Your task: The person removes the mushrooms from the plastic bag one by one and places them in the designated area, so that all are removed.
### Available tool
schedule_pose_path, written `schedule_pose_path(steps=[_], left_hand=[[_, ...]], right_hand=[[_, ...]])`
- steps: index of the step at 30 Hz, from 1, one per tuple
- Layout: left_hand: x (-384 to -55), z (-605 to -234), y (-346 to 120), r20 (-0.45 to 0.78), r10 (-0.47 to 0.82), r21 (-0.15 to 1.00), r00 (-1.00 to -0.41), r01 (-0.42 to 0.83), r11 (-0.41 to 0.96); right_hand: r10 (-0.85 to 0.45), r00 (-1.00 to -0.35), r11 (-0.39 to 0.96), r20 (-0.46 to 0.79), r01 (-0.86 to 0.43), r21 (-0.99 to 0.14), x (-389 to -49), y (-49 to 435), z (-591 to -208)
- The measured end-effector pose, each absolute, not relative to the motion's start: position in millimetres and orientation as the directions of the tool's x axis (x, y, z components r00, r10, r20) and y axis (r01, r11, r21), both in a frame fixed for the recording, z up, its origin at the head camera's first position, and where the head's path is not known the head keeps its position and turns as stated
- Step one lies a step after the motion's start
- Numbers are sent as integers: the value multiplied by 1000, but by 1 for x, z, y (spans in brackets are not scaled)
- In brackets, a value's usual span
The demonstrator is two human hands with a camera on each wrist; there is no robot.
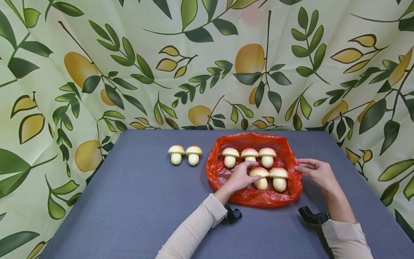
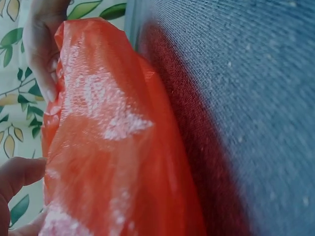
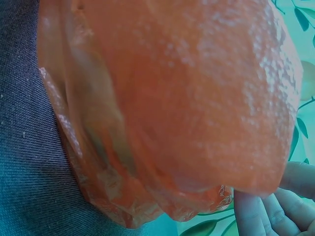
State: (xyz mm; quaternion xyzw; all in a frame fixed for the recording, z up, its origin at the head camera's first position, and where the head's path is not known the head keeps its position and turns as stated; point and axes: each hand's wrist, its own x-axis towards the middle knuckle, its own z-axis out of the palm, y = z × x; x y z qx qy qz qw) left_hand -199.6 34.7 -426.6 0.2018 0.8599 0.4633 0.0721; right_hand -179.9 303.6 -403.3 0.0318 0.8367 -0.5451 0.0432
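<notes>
A red plastic bag (image 1: 255, 202) sits wide open on the table, its rim rolled down. Inside are several toy mushrooms with cream stems and pinkish-yellow caps, three along the back and two in front. My left hand (image 1: 240, 176) reaches over the near left rim and pinches the cap of the front left mushroom (image 1: 261, 184) between thumb and index finger. At the bag's right side, my right hand (image 1: 318, 174) pinches the rim; the right wrist view shows its fingers (image 3: 248, 216) at the red plastic. In the left wrist view, the bag's side (image 2: 113, 147) hides the mushrooms.
Two more mushrooms, one (image 1: 176, 154) beside the other (image 1: 193, 155), stand to the left of the bag on the blue-grey table (image 1: 129, 201). A leaf-and-fruit patterned cloth (image 1: 207, 72) hangs behind the table and around its sides.
</notes>
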Motion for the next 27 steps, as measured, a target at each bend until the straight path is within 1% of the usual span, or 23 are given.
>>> schedule_pose_path(steps=[4, 12, 21, 27], left_hand=[[-200, -430, 39, 40, 391, 824, -920, 252, 508], [-200, -438, 45, 61, 395, 796, -917, 283, 534], [-200, -440, 45, 19, 400, 783, -916, 263, 563], [-201, -443, 45, 14, 384, 789, -923, 246, 563]], right_hand=[[13, -995, 415, -102, 98, -904, -180, 303, -403], [5, -995, 441, -97, 89, -893, -180, 303, -403], [9, -995, 420, -98, 93, -903, -180, 302, -404], [7, -996, 412, -94, 89, -907, -182, 302, -406]])
